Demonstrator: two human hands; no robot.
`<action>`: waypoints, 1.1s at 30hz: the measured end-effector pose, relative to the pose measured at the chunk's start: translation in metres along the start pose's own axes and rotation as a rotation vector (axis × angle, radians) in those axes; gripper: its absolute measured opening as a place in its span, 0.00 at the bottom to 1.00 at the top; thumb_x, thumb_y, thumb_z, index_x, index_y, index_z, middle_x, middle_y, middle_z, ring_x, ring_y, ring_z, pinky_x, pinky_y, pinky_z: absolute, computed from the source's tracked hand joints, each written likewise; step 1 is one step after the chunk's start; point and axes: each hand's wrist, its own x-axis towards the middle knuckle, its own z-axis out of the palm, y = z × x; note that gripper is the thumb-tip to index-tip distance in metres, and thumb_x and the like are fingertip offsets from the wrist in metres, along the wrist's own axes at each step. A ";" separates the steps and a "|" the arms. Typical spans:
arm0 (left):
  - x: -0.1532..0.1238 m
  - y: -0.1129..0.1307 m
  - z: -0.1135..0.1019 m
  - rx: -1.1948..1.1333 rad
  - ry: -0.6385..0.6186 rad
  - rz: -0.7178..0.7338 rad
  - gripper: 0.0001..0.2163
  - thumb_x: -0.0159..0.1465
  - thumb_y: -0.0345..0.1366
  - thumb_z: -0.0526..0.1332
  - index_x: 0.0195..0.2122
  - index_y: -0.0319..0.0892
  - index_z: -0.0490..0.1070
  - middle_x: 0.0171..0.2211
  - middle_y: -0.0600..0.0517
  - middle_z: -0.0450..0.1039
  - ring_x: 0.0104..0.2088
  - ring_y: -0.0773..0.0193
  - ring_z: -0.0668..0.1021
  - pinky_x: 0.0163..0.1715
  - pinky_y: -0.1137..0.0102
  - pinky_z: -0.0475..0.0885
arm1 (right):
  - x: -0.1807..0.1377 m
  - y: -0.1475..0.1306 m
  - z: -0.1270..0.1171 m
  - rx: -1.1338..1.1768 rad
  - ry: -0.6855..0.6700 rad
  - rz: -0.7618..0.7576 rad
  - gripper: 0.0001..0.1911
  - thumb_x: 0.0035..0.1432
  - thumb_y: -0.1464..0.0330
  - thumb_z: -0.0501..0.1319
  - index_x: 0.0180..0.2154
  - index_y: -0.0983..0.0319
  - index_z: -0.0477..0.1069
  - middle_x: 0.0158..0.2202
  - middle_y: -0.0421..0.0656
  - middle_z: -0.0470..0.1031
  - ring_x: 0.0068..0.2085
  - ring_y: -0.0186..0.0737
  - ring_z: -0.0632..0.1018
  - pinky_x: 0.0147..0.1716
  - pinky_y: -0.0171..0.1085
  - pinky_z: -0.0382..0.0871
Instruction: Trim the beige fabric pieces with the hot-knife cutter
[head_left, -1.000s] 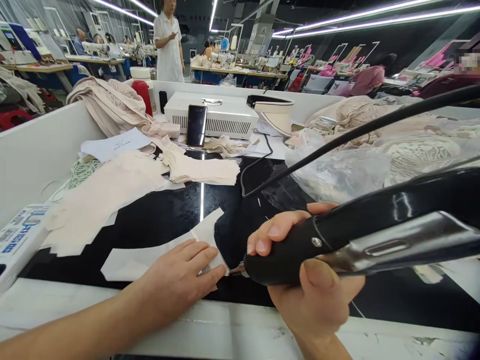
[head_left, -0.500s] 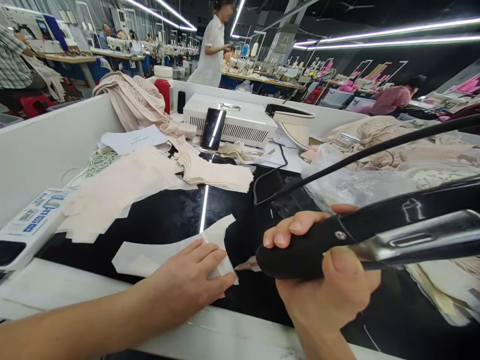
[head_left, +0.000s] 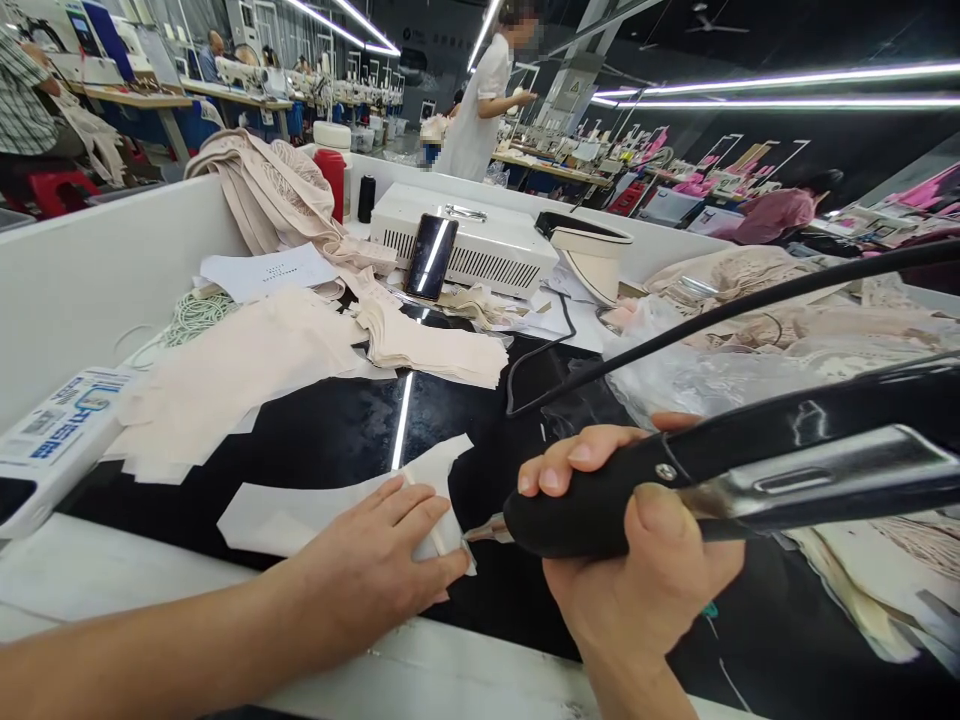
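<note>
My left hand [head_left: 382, 555] presses down on a white, curved cut piece [head_left: 281, 515] on the black tabletop. Its fingers and thumb close over a narrow folded strip [head_left: 444, 530] at the right end of that piece. My right hand [head_left: 637, 540] is wrapped round a black corded hand tool [head_left: 570, 515] with a metal lever along its side. The tool's narrow metal tip [head_left: 491, 530] points left, right by the strip's edge. Whether it touches the edge I cannot tell. Part of the strip lies hidden beneath my left fingers.
Pale fabric pieces [head_left: 247, 370] and a stack of cut pieces [head_left: 435, 345] lie farther back. A phone [head_left: 431, 257] leans against a white vented box [head_left: 480, 235]. The black cable [head_left: 750, 310] crosses above plastic wrap [head_left: 705, 360]. A white lettered device [head_left: 64, 435] sits left. A person [head_left: 480, 110] stands beyond.
The tool and my right hand have shifted slightly left. My left hand holds nearly the same spot on the white piece. The person behind has moved right; the view has shifted a little.
</note>
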 end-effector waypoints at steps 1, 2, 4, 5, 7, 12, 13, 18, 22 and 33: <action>0.000 0.000 0.000 0.006 -0.003 0.001 0.12 0.73 0.39 0.61 0.56 0.45 0.71 0.55 0.37 0.72 0.57 0.47 0.75 0.58 0.49 0.73 | 0.001 0.000 0.000 -0.006 -0.002 -0.007 0.17 0.53 0.65 0.73 0.44 0.55 0.73 0.27 0.34 0.75 0.22 0.35 0.76 0.19 0.35 0.73; -0.001 0.001 0.001 0.011 -0.007 0.001 0.12 0.73 0.39 0.61 0.56 0.45 0.71 0.55 0.37 0.72 0.58 0.47 0.75 0.58 0.49 0.73 | 0.002 0.000 0.001 -0.003 0.000 -0.015 0.17 0.53 0.65 0.72 0.44 0.56 0.73 0.27 0.34 0.75 0.22 0.35 0.76 0.19 0.35 0.73; -0.001 0.002 0.001 0.017 -0.012 0.001 0.12 0.73 0.39 0.61 0.56 0.46 0.71 0.56 0.37 0.72 0.58 0.47 0.75 0.58 0.50 0.73 | 0.004 0.001 0.002 0.017 0.006 -0.025 0.17 0.52 0.66 0.72 0.43 0.56 0.72 0.27 0.34 0.76 0.23 0.34 0.76 0.20 0.34 0.74; -0.001 0.002 0.001 0.018 -0.013 -0.001 0.12 0.73 0.39 0.61 0.56 0.46 0.71 0.56 0.38 0.72 0.58 0.47 0.75 0.58 0.50 0.73 | 0.005 0.001 0.002 0.028 0.008 -0.025 0.17 0.52 0.66 0.72 0.44 0.56 0.72 0.28 0.34 0.76 0.23 0.34 0.76 0.21 0.34 0.74; -0.001 0.002 0.001 0.021 -0.015 0.001 0.12 0.73 0.39 0.61 0.56 0.46 0.71 0.56 0.38 0.71 0.58 0.48 0.75 0.58 0.50 0.73 | 0.006 0.003 0.003 0.041 0.000 -0.022 0.17 0.52 0.67 0.72 0.44 0.56 0.72 0.28 0.34 0.77 0.23 0.34 0.76 0.21 0.34 0.74; 0.001 0.001 0.002 0.009 -0.003 -0.006 0.12 0.72 0.39 0.62 0.55 0.46 0.72 0.56 0.39 0.72 0.57 0.48 0.76 0.58 0.50 0.74 | 0.005 0.007 0.004 0.031 -0.041 -0.014 0.16 0.55 0.66 0.72 0.45 0.56 0.72 0.29 0.34 0.76 0.24 0.34 0.77 0.22 0.34 0.76; 0.001 0.002 0.002 0.010 0.012 -0.009 0.12 0.72 0.38 0.62 0.55 0.46 0.72 0.56 0.39 0.72 0.57 0.48 0.76 0.57 0.50 0.74 | 0.004 0.007 0.004 0.027 -0.046 -0.015 0.16 0.56 0.66 0.72 0.45 0.55 0.72 0.29 0.34 0.76 0.24 0.34 0.77 0.22 0.34 0.76; -0.007 0.015 0.008 0.112 0.047 0.014 0.12 0.72 0.34 0.61 0.56 0.42 0.71 0.54 0.38 0.75 0.57 0.47 0.77 0.58 0.52 0.74 | -0.003 0.002 0.002 0.028 -0.076 0.009 0.17 0.56 0.66 0.72 0.46 0.55 0.72 0.30 0.34 0.77 0.25 0.34 0.77 0.23 0.34 0.77; -0.017 0.031 0.000 0.098 0.040 0.043 0.18 0.74 0.44 0.60 0.60 0.40 0.69 0.56 0.40 0.76 0.59 0.48 0.76 0.58 0.55 0.73 | -0.011 -0.010 -0.002 0.023 -0.106 0.028 0.18 0.55 0.64 0.73 0.47 0.55 0.72 0.30 0.35 0.76 0.25 0.34 0.77 0.24 0.34 0.77; 0.008 -0.025 -0.029 -0.207 -0.100 0.184 0.12 0.72 0.24 0.54 0.52 0.34 0.74 0.53 0.41 0.77 0.55 0.59 0.78 0.58 0.66 0.76 | -0.026 -0.012 -0.005 0.038 -0.075 0.006 0.21 0.56 0.61 0.74 0.48 0.54 0.71 0.31 0.36 0.76 0.24 0.35 0.76 0.22 0.36 0.73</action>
